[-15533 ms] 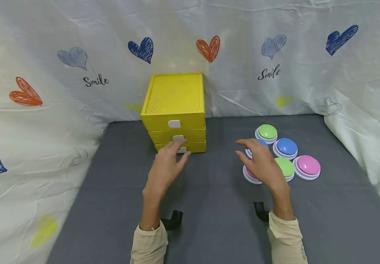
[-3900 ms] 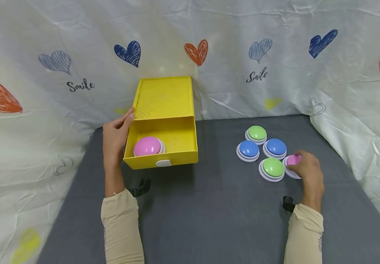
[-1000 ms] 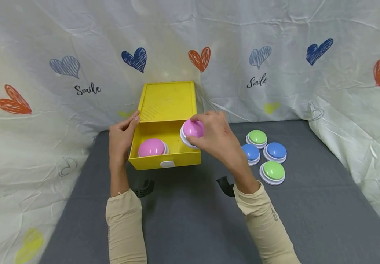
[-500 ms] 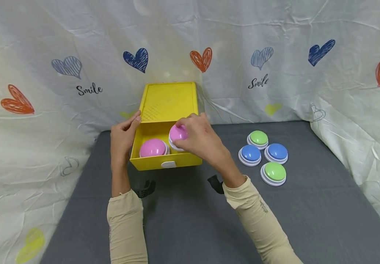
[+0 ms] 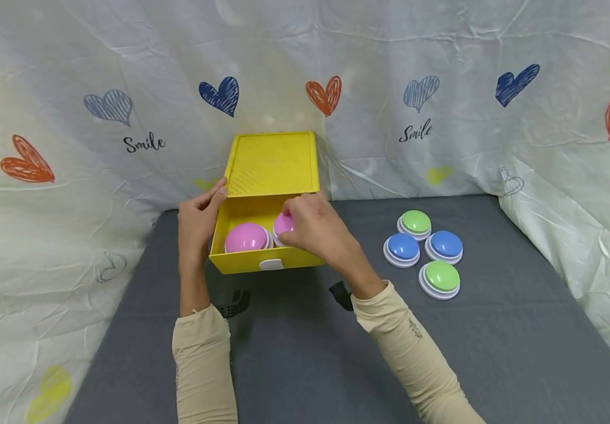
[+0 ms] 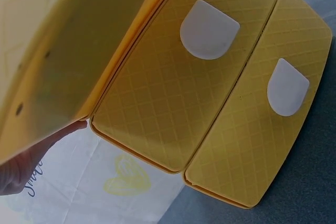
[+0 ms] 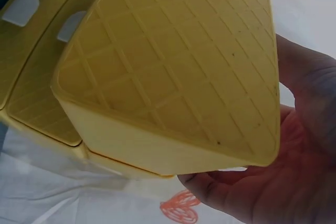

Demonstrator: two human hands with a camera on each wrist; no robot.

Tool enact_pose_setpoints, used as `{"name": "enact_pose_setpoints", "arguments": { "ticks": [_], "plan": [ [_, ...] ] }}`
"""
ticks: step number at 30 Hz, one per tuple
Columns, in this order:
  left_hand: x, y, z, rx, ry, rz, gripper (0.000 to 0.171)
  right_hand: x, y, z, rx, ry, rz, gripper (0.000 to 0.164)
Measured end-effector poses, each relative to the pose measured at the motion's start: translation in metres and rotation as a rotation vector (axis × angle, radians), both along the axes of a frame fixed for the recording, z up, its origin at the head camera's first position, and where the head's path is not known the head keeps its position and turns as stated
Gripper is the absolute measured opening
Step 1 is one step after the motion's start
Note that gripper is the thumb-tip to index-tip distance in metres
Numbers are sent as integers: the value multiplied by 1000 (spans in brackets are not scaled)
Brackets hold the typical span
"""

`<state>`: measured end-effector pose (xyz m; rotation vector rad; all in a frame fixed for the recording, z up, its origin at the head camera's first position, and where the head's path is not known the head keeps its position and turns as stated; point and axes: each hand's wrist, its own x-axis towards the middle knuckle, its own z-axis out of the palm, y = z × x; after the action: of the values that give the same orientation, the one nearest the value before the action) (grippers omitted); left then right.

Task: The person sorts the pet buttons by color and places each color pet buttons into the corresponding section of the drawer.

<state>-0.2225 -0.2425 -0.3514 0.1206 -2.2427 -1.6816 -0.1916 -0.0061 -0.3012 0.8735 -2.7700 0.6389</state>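
A yellow mini drawer cabinet (image 5: 275,162) stands against the backdrop, its top drawer (image 5: 305,258) pulled out. Inside the drawer, at its left, lies a pink push button (image 5: 245,237) with a white base. My right hand (image 5: 320,227) pinches a second pink push button (image 5: 284,224) inside the drawer, just right of the first. The hand covers that button's right part, and the drawer front hides it in the right wrist view. My left hand (image 5: 198,221) rests against the cabinet's left side near the front top corner, fingers (image 6: 65,132) straight along the wall.
On the grey tabletop (image 5: 496,353) to the right are two green push buttons, a far one (image 5: 416,222) and a near one (image 5: 441,275). Between them lie two blue push buttons (image 5: 403,246). Two lower drawers (image 6: 157,77) are closed. A heart-printed white cloth (image 5: 368,141) hangs behind.
The top drawer has been pulled out since the oldest frame. The right hand has brought the second pink push button from the right side group and lowered it into the drawer. The left hand stays put lately.
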Motion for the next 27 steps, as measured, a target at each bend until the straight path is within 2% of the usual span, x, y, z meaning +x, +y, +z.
{"name": "enact_pose_setpoints", "arguments": {
  "ticks": [6, 14, 17, 19, 21, 24, 27],
  "plan": [
    [0, 1, 2, 1, 2, -10, 39, -1, -2, -1, 42, -30, -14, 18],
    [-1, 0, 3, -19, 3, -4, 38, 0, -4, 2, 118, -39, -16, 30],
    [-1, 0, 1, -26, 13, -8, 38, 1, -4, 1, 125, -42, -21, 25],
    [0, 0, 1, -17, 17, -10, 39, 3, -4, -3, 70, 8, -39, 20],
    [0, 0, 0, -6, 18, -16, 40, 9, -3, -10, -46, 98, -72, 17],
    [1, 0, 0, 5, 24, -25, 40, 22, -4, -20, -276, 301, -126, 15],
    [1, -1, 1, 14, 15, -21, 40, 39, -6, -30, -495, 479, -124, 11]
  ]
}}
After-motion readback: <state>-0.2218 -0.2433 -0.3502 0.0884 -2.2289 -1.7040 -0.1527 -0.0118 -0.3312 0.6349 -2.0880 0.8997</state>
